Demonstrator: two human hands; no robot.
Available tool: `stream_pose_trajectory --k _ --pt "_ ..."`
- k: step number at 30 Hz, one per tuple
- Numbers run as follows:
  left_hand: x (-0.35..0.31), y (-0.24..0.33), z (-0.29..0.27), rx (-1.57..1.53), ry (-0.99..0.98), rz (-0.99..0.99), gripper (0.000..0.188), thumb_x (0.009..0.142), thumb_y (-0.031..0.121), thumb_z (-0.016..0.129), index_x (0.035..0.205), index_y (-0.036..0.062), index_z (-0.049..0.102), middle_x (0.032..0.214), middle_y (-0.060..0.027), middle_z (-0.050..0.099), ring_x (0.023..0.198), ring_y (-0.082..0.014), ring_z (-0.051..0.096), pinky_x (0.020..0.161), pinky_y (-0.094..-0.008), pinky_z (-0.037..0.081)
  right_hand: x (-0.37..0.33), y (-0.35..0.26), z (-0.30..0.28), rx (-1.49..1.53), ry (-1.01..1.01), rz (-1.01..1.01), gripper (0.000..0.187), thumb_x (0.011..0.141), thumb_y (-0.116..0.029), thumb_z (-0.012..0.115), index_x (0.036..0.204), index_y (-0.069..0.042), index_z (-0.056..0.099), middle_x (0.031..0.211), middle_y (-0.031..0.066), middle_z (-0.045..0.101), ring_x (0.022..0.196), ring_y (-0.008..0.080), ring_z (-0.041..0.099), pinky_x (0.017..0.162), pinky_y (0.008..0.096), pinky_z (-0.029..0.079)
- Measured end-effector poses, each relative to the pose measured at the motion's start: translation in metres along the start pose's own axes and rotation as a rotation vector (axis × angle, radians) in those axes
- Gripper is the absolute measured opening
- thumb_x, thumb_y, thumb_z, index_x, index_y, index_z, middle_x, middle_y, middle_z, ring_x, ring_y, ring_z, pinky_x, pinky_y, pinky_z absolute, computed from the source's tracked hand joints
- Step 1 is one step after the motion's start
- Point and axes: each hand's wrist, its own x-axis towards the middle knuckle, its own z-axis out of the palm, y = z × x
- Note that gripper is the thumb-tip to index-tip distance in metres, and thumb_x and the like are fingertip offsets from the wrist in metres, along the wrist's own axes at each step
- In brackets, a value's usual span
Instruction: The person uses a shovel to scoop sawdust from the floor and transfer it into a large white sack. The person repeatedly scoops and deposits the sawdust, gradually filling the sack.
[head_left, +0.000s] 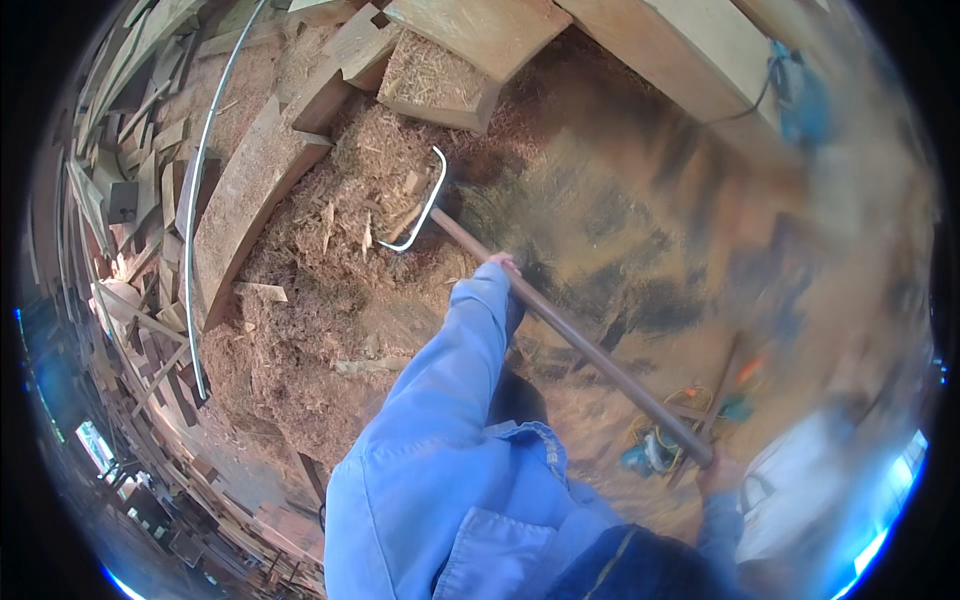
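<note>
My two hands grip a shovel by its long brown shaft [595, 352], which slants across the view. My left hand [503, 263], at the end of a blue sleeve, is closed round the shaft not far behind the blade. Near the shaft's other end, at the lower right, my right hand [722, 477] is wrapped round it, partly blurred. Only the bright metal rim of the shovel blade [440, 185] shows. Wood shavings [350, 225] and small wood chips lie in front of it and hide the rest of the blade.
Thick wooden blocks [440, 82] and a curved timber [250, 205] border the shavings. Scrap wood [150, 200] piles up on the left, beside a thin pale strip [205, 150]. A large beam [690, 60] carries a blurred blue tool [800, 95]. Another power tool with a cord [650, 455] lies under the shaft.
</note>
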Motion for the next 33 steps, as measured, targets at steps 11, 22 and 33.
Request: stream_pose_trajectory --k 11,22,33 --pt "-0.056 -0.092 -0.096 0.153 0.075 0.018 0.021 0.074 0.012 0.059 0.059 0.0112 0.045 0.048 -0.0046 0.046 0.041 -0.0239 0.047 0.045 -0.0423 0.046 -0.192 -0.028 0.207 0.11 -0.119 0.225 0.033 0.058 -0.007 0.065 0.088 -0.009 0.051 0.071 0.0128 0.057 0.069 0.0339 0.057 0.062 0.0445 0.045" --pt "-0.208 -0.182 -0.195 0.293 0.044 -0.061 0.025 0.076 0.014 0.056 0.057 0.0107 0.04 0.048 -0.0073 0.044 0.043 -0.0288 0.046 0.047 -0.0436 0.044 -0.476 -0.058 0.307 0.195 -0.083 0.395 0.044 0.052 -0.012 0.068 0.093 -0.012 0.053 0.08 0.012 0.057 0.076 0.0309 0.058 0.063 0.0438 0.046" --pt "-0.23 -0.178 -0.372 0.773 -0.337 -0.281 0.014 0.076 0.022 0.051 0.074 0.0086 0.048 0.066 -0.0076 0.052 0.065 -0.0264 0.05 0.069 -0.0418 0.044 -0.684 -0.172 0.307 0.291 -0.108 0.617 0.03 0.059 -0.014 0.063 0.089 -0.012 0.057 0.075 0.0103 0.059 0.076 0.0292 0.059 0.063 0.0414 0.046"
